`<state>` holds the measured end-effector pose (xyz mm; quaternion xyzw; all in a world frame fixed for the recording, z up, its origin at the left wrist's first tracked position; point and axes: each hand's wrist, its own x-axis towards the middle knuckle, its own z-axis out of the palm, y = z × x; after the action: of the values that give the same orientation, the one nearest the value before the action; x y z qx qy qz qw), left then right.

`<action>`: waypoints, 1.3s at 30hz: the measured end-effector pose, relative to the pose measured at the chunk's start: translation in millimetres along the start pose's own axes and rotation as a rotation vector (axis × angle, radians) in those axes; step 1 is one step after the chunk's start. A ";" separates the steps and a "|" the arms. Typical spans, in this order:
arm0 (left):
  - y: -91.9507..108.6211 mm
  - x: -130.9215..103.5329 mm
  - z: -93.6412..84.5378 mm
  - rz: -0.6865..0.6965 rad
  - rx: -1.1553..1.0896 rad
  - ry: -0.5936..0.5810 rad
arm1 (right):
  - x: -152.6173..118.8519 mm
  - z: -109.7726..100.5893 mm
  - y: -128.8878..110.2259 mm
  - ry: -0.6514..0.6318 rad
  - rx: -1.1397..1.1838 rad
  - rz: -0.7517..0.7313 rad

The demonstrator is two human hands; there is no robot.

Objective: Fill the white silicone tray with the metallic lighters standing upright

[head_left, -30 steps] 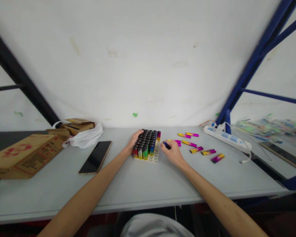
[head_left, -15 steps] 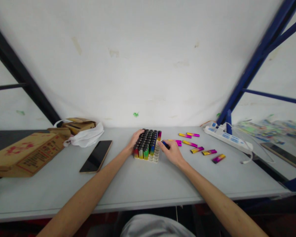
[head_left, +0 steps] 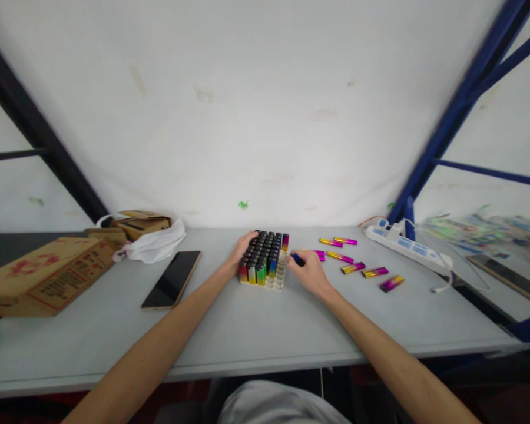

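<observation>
Rows of upright lighters (head_left: pixel 261 250) with black tops and coloured bodies fill most of a pale tray (head_left: pixel 279 281). Bare slots show along the tray's right side and near right corner, and one purple-red lighter (head_left: pixel 285 241) stands at the far right. My left hand (head_left: pixel 241 252) grips the left side of the lighter-filled tray; some of its fingers are hidden behind it. Just right of the tray, my right hand (head_left: pixel 311 272) is closed on a lighter (head_left: pixel 297 259) whose dark blue end shows. Several pink-and-yellow lighters (head_left: pixel 352 268) lie loose to the right.
A phone (head_left: pixel 172 280) lies left of my left forearm. Farther left are a cardboard box (head_left: pixel 39 271), a smaller box (head_left: pixel 143 225) and a white plastic bag (head_left: pixel 156 244). A white power strip (head_left: pixel 408 246) with cables runs along the right, beside a blue metal frame (head_left: pixel 450 106).
My right hand has shifted very slightly to the right, away from the tray, with the lighter still in its fingers. The left hand holds its place on the tray.
</observation>
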<state>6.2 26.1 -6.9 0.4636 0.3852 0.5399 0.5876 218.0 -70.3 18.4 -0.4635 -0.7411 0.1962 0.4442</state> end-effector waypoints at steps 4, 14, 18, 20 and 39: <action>1.1 -1.0 1.9 -0.005 -0.018 0.012 | 1.7 -8.1 -5.7 -0.093 -0.002 -0.063; 3.3 -5.0 4.7 -0.008 -0.029 0.019 | -1.6 -17.7 -8.9 -0.206 -0.171 -0.257; 4.9 -6.2 8.0 -0.004 -0.051 0.022 | -2.0 -15.0 -6.8 -0.208 -0.186 -0.224; 5.8 -7.2 9.4 -0.011 -0.050 0.029 | -2.5 -14.8 -5.9 -0.236 -0.192 -0.233; -3.1 3.3 -2.4 0.012 -0.025 -0.021 | -3.2 -10.4 -23.1 -0.457 -0.603 -0.223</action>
<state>5.2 29.7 -10.3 0.4642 0.3691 0.5434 0.5941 215.4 -85.8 38.7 -0.4341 -0.8912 0.0184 0.1301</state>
